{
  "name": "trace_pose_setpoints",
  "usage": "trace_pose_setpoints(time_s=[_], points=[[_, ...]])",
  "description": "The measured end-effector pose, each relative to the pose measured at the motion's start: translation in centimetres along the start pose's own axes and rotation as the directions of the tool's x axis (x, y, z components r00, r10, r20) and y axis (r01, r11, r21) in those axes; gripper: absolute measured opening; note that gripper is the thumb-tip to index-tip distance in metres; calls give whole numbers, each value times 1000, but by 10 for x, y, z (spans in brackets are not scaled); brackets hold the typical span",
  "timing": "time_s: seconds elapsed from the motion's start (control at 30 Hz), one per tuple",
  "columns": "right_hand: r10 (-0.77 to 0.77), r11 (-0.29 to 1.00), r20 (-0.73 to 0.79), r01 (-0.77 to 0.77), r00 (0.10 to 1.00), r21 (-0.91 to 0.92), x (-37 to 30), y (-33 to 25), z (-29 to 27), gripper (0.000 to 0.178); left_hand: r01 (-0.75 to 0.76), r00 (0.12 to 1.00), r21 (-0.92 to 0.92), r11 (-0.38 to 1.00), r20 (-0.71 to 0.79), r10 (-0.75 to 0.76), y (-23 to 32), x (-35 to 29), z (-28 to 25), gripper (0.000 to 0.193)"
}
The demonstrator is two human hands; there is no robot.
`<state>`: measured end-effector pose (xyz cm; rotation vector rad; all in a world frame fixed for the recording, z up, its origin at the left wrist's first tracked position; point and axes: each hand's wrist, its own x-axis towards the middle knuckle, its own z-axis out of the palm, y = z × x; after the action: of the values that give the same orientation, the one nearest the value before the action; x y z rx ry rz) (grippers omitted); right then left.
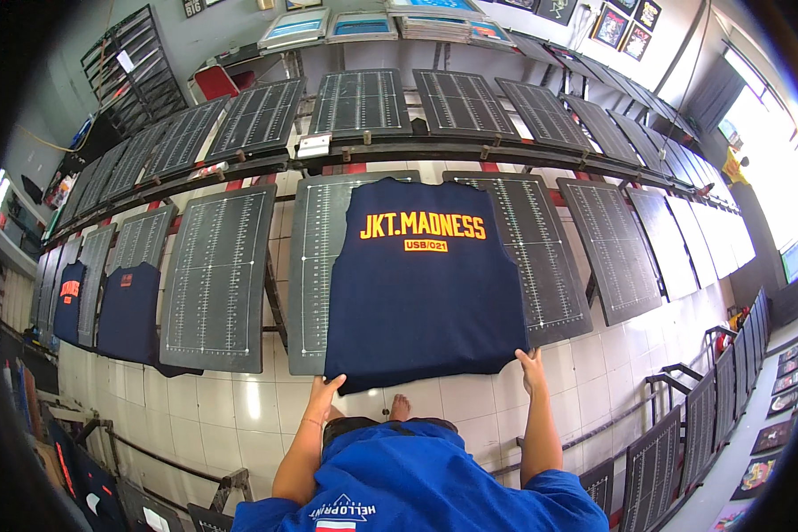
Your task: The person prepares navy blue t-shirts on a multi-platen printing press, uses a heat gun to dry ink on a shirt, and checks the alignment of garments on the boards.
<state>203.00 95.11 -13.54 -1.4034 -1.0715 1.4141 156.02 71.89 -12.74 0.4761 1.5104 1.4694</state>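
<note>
A navy shirt panel [426, 310] with orange-yellow lettering across its upper part is spread before me. Its upper part lies over a dark, grid-marked printing board [312, 257] and reaches the neighbouring board [554, 275] to the right. The lower edge hangs past the boards' near ends, over the floor. My left hand [328, 387] is closed on the panel's lower left corner. At the lower right corner, my right hand [530, 365] pinches the cloth. The fabric between them is fairly flat, with a slightly wavy bottom edge.
More grid-marked boards [217, 275] line both sides, and a second row [359, 99] stands beyond a dark rail. Two navy panels [129, 310] lie at the left. Framed screens [363, 25] are stacked at the back. A white box [314, 145] sits on the rail.
</note>
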Motion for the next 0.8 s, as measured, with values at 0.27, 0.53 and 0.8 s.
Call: trace_pose_setpoints(time_s=[0.27, 0.53, 0.8], points=[[236, 956, 207, -188, 949, -226, -12, -17, -11, 49, 67, 927, 286, 956, 337, -166, 81, -12, -32, 33], [-630, 699, -27, 583, 776, 414, -102, -239, 102, 50, -515, 843, -252, 819, 25, 538, 327, -18, -143, 54], [-518, 845, 69, 496, 853, 202, -184, -373, 370, 35, -645, 748, -188, 741, 44, 662, 500, 23, -286, 32]])
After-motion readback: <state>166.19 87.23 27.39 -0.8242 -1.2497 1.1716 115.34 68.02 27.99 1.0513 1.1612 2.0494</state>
